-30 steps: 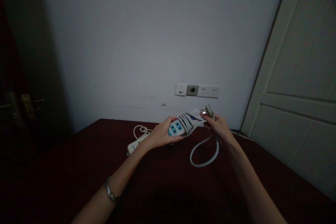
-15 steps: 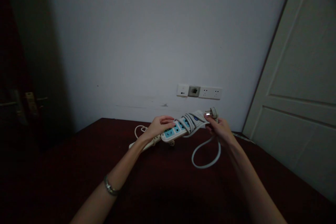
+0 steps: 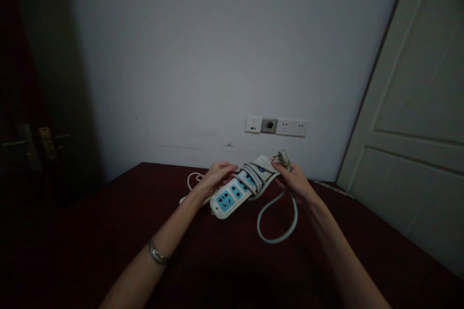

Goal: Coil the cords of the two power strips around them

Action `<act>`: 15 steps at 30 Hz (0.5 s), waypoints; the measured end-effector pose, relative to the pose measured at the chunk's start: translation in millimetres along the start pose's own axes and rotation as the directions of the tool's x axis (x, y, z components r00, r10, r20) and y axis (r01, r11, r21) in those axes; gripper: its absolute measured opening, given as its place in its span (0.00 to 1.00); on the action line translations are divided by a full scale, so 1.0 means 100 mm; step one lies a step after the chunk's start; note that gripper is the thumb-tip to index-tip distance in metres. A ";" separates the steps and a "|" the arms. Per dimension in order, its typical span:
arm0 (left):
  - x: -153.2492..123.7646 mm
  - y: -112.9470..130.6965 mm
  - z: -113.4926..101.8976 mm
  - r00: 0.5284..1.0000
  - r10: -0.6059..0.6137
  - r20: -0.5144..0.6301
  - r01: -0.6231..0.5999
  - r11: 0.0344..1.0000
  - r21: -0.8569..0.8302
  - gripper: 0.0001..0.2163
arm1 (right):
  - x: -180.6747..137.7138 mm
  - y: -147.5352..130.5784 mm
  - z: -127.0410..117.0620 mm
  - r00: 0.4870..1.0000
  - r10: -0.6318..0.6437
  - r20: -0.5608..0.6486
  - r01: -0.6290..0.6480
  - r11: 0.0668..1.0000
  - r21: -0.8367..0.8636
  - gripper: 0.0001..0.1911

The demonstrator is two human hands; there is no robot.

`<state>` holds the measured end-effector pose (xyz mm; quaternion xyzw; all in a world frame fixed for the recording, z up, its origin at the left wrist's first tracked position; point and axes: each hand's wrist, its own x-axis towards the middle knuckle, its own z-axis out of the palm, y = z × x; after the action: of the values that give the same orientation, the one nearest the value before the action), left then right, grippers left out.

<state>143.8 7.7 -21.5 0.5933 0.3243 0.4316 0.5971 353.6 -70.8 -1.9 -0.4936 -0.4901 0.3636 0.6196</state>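
- White power strip (image 3: 232,192) with blue sockets sits tilted above the dark red table (image 3: 108,231), near its far edge, held between both hands.
- Left hand (image 3: 216,177) curls its fingers over the strip's far side.
- Right hand (image 3: 295,181) pinches the plug (image 3: 281,158) at the strip's upper end.
- Several turns of cord (image 3: 253,176) already wrap the strip's middle; judging by that, winding is well along.
- One loose loop (image 3: 277,217) hangs down to the table, not yet wound.
- Second strip (image 3: 188,195) lies behind the left wrist.
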 end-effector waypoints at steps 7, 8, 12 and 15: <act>0.11 0.00 -0.21 0.994 0.030 -0.102 -0.030 1.000 -0.001 0.11 | 0.11 0.09 -0.10 0.989 0.066 -0.132 -0.053 0.994 0.097 0.19; 0.09 0.03 -0.23 0.992 0.035 -0.121 -0.033 0.999 0.019 0.12 | 0.13 0.11 -0.11 0.987 0.059 -0.149 -0.042 0.992 0.117 0.18; -0.07 0.17 -0.22 0.997 -0.054 0.048 0.046 0.987 0.157 0.21 | 0.19 0.17 -0.15 0.975 0.046 -0.217 -0.010 0.986 0.166 0.16; -0.16 0.20 -0.15 0.953 -0.163 0.257 0.093 0.960 0.266 0.24 | 0.21 0.20 -0.16 0.966 0.051 -0.253 -0.016 0.990 0.139 0.16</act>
<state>121.6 -1.9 -5.2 0.6958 0.3279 0.2604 0.5835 374.7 -50.4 -16.5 -0.5013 -0.3718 0.3399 0.7035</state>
